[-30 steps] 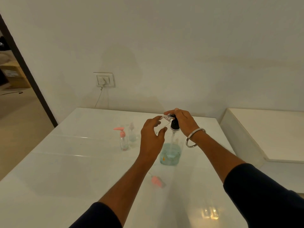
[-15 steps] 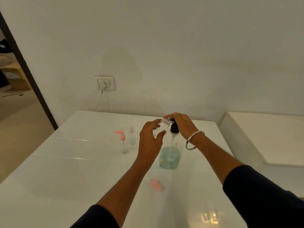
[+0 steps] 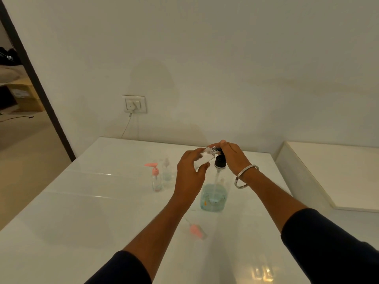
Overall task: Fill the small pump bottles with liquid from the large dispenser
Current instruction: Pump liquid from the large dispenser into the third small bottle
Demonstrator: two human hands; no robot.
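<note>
Blue-green liquid (image 3: 213, 196), black dispenser pump (image 3: 220, 160), pink bottle pump (image 3: 153, 168)

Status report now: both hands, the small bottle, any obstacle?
Left hand grips small clear bottle, tilted at the nozzle. Right hand presses black pump head of large dispenser. Nothing in the way.

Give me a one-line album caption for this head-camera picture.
Left hand tilts a small clear bottle to the large dispenser nozzle; right hand rests on the pump.
</note>
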